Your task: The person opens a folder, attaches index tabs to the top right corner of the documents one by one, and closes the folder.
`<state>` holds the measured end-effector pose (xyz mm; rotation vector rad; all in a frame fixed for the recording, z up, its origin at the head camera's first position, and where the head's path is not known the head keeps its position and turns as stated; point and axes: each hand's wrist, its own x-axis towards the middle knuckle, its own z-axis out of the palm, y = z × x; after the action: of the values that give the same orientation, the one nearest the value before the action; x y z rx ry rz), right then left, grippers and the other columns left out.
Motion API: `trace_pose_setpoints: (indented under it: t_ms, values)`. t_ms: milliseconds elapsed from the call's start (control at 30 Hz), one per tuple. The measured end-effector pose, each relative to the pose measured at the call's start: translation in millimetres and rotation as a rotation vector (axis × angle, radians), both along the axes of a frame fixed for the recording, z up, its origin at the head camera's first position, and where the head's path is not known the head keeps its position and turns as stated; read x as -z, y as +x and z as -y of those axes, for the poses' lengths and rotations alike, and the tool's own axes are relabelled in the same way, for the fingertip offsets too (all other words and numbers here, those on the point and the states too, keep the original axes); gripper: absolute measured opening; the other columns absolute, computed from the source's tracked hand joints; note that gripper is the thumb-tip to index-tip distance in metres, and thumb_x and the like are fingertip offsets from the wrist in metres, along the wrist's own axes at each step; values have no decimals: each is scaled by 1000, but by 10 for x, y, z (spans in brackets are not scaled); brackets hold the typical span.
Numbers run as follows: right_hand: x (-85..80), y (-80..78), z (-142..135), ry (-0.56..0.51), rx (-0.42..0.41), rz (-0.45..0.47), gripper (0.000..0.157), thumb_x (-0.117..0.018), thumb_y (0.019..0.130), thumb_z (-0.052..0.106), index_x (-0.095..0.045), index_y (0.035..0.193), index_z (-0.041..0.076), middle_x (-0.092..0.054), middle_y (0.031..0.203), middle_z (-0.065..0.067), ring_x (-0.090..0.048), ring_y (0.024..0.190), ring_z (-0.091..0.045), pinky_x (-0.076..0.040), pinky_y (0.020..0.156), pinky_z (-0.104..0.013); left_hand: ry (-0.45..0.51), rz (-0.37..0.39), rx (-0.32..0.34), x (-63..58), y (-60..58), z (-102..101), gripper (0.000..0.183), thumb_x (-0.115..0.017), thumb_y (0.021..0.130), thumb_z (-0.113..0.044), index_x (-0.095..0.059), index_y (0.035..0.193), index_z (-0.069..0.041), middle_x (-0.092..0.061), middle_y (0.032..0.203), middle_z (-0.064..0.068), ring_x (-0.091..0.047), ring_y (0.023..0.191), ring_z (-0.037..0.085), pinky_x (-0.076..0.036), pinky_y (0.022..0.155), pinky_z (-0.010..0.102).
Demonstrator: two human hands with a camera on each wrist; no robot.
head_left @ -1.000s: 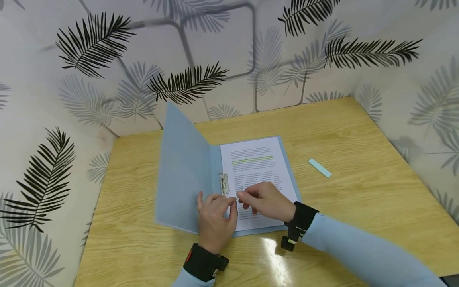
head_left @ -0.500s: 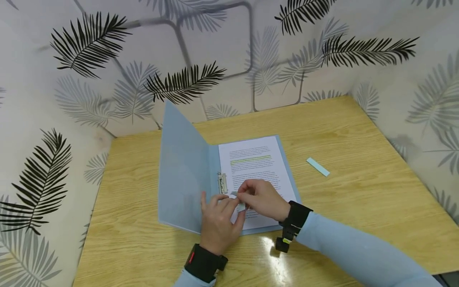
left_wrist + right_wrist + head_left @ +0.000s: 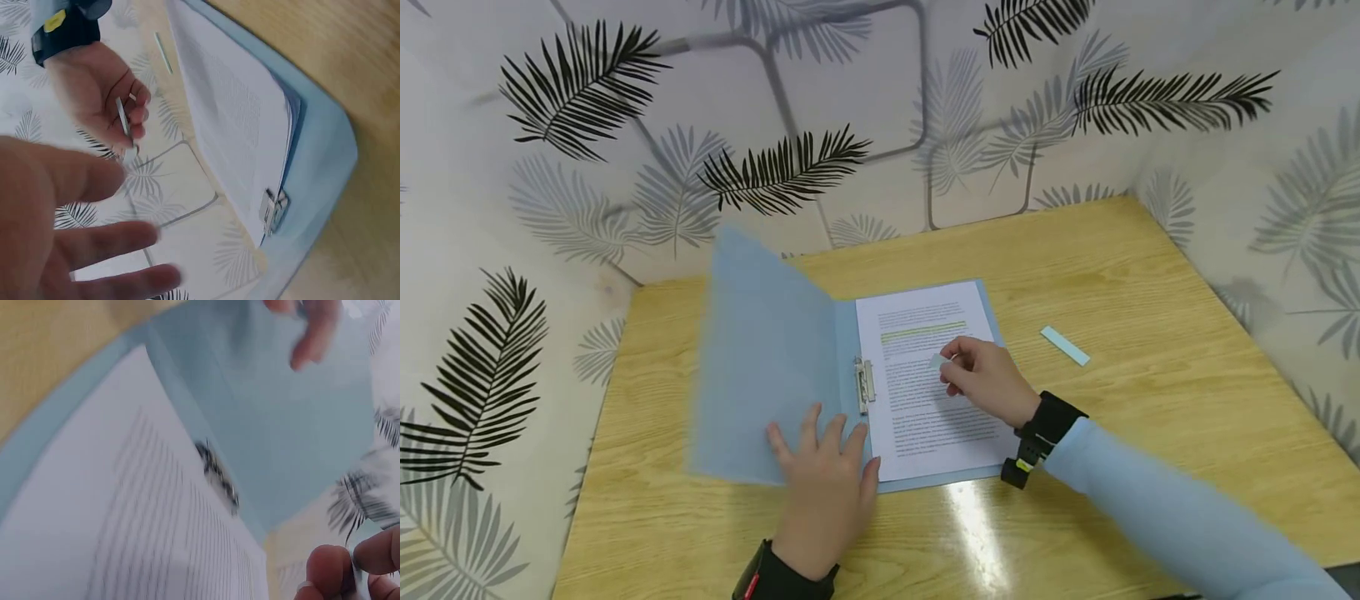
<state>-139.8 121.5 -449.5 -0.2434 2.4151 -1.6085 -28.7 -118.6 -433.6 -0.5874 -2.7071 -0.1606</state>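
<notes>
Right hand: I can see the right hand [image 3: 988,379] pinching a small pale slip [image 3: 936,361] between thumb and forefinger, the other fingers curled in below.
Slip: it pokes out past the fingertips, over the middle of the printed page; from the left wrist it looks thin, nearly edge-on.
Left hand: the left hand [image 3: 823,492] is spread, fingers fanned apart and thumb out to the side, at the lower edge of the folder [image 3: 767,358] near the fold. It grips nothing that I can make out, and I can't tell whether the fingertips touch the cover.
Folder: light blue, lying open on the counter [image 3: 662,375], its left cover raised at a slant and blurred along the outer edge.
Sheets: a stack of white printed sheets [image 3: 910,417] rests on the right side of the folder, with a yellow-green highlighted line [image 3: 925,332] across the upper part of the top page.
Clip: a metal clip [image 3: 865,383] sits at the left edge of the sheets, beside the fold.
Strip: a pale blue-green strip [image 3: 1064,345] lies slantwise on the counter, right of the folder and apart from it.
Wrists: a black band on each, with a light blue sleeve [image 3: 1187,508] along the right arm.
Backdrop: behind the wood-grained counter, a pale wall covering [image 3: 865,83] patterned with black and grey fronds.
</notes>
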Motion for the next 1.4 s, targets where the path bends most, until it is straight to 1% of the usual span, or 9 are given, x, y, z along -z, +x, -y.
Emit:
trace_pose_setpoints:
  t_ms: [167,333,467,633,733,867,1033,1200,1400]
  values:
    - [4,-217,-219,46,36,-16,23,-56,98,21,-63,105,0,-63,85,-22,-61,67,-29,-48,58,-28,-174,210,-15,-155,-58,107,47,-71,83,-42,-67,119,-12,-64,111,15,-48,119,46,-27,84,79]
    - [32,-456,-328,104,66,-22,23,-59,97,25,-67,104,4,-63,88,-22,-61,69,-27,-43,56,-27,-244,184,-17,-157,-241,81,56,-71,81,-49,-65,122,-12,-64,103,15,-52,110,45,-35,75,76]
    - [55,-652,-337,99,73,55,27,-60,96,28,-66,105,3,-63,100,-21,-64,82,-30,-50,65,-30,-283,196,-86,-63,-403,8,68,-69,77,-61,-64,123,-11,-64,103,17,-51,111,49,-33,75,79]
    - [121,-883,-303,93,88,132,28,-61,95,27,-63,103,0,-65,98,-19,-65,87,-32,-52,70,-29,-272,335,-216,122,-556,-60,89,-63,70,-76,-56,135,-15,-60,119,20,-43,119,53,-25,79,83]
    - [173,-993,-274,121,119,164,26,-61,95,28,-63,100,3,-64,92,-14,-62,83,-27,-51,68,-28,-264,411,-251,231,-613,-66,100,-62,66,-80,-45,145,-21,-53,132,20,-38,124,55,-25,78,84]
    - [278,-1096,-263,170,153,211,27,-60,94,30,-63,100,5,-63,89,-10,-58,80,-22,-47,67,-27,-230,528,-214,286,-688,-60,103,-63,68,-78,-30,152,-28,-38,144,23,-35,124,59,-34,70,81]
    - [423,-1153,-285,207,170,242,25,-59,94,30,-63,100,6,-62,90,-10,-57,80,-21,-45,67,-28,-271,581,-82,301,-842,-32,107,-64,65,-79,-23,153,-34,-36,137,28,-54,96,55,-53,61,54]
    - [485,-1175,-305,220,139,213,25,-59,94,30,-63,102,7,-62,91,-10,-58,81,-23,-45,65,-29,-379,520,4,344,-1005,-34,101,-51,68,-86,-22,152,-38,-43,120,27,-52,55,27,-47,49,34]
    - [528,-1214,-356,258,151,197,24,-58,95,26,-63,109,8,-62,93,-10,-58,80,-21,-45,63,-28,-369,482,41,410,-1173,-79,100,-50,67,-87,-26,151,-37,-44,119,26,-46,50,19,-39,44,28]
